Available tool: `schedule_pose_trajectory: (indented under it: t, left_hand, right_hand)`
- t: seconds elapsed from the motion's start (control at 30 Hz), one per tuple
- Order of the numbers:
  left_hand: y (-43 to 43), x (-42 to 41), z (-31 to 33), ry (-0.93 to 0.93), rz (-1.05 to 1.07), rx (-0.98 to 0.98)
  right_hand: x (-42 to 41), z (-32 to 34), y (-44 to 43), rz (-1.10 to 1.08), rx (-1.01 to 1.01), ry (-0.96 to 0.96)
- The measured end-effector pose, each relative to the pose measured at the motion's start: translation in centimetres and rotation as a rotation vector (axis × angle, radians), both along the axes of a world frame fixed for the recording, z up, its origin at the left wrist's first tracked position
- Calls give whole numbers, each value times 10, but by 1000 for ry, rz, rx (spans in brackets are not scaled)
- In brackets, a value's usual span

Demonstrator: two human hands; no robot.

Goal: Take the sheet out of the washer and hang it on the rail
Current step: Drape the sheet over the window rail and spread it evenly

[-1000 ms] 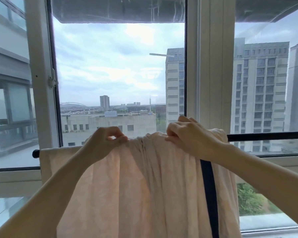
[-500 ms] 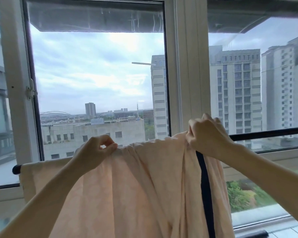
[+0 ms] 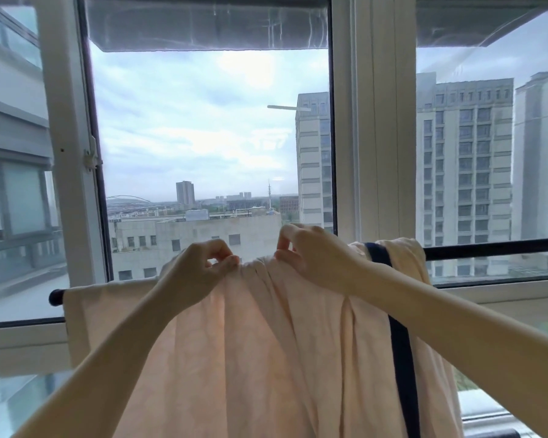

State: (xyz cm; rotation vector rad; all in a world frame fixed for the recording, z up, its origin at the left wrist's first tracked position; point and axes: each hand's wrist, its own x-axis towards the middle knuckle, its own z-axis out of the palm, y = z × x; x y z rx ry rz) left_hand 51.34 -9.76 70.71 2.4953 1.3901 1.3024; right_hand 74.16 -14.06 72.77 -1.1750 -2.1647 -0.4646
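The sheet [image 3: 266, 343] is draped over the rail [image 3: 494, 248] in front of the window [image 3: 374, 121]. It lies flat toward the rail's left end but is gathered into tight pleats at the middle, which I think is why both my hands sit so close together at the top fold. My left hand [image 3: 196, 270] is raised with the wrist bent, and its grip is narrow, thumb and fingertips pinching the bunched edge. My right hand [image 3: 314, 257] comes in from the right, knuckles up, and its grip nips the same fold just beside the left. The navy stripe [image 3: 399, 358] hangs to the right of my right wrist. Holding the cloth right at the crest should let me draw the gathers apart along the rail.
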Motion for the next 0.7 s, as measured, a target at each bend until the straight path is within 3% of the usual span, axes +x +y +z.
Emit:
schedule_pose_trajectory:
  t: [0.2, 0.5, 0.6, 0.7]
  left_hand:
    - [-1, 0, -1, -14, -3, 12]
    - [3, 3, 3, 23, -56, -15]
    - [2, 11, 6, 39, -81, -46]
    - [-2, 11, 7, 40, -181, -95]
  right_hand:
    - [13, -5, -7, -129, 41, -127]
    - [95, 4, -37, -595, 11, -138]
    - [96, 7, -42, -600, 24, -107]
    - [87, 7, -39, -448, 92, -67]
